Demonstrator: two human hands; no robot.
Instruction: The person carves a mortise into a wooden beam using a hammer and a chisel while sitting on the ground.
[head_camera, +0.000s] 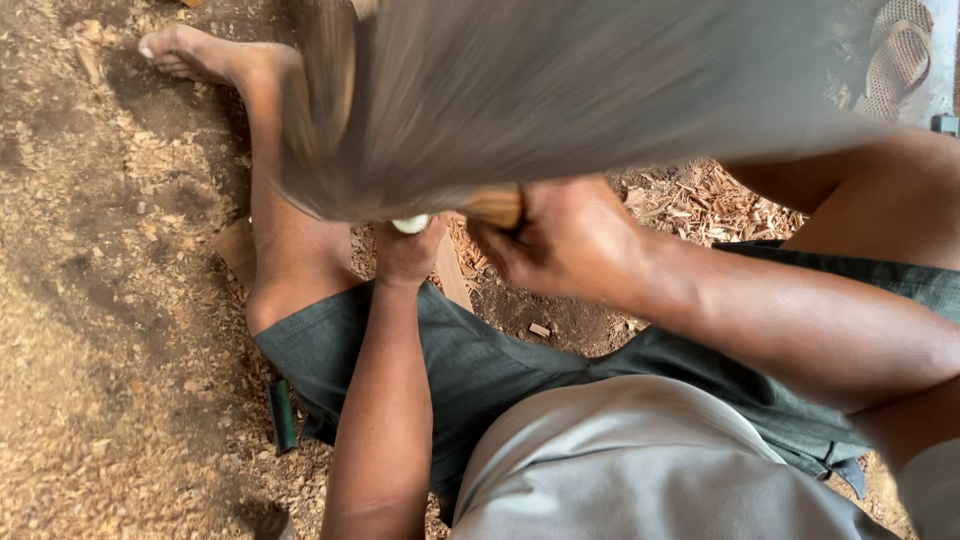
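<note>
Right, scene: you're sitting low on bare ground (90, 330) w/ wood chips (715, 205) scattered btwn your legs, so debris is dropping straight down.
Blade: a big blurred grey blade (560, 90) is filling the top of the view; the blur suggests it's swinging.
R hand: your right hand (560, 245) is closing tight round the wooden handle (495, 205), prob. for a firm chopping grip.
L hand: your left hand (405, 250) is gripping a small pale piece (411, 224), holding it upright just under the blade edge; can't tell what it's resting on.
Leg: your left leg (275, 215) is stretching out beside the work, foot near the top-left corner of the ground.
Other: a dark green object (281, 415) is lying by your shorts (480, 365); a sandal (895, 55) is sitting top right.
</note>
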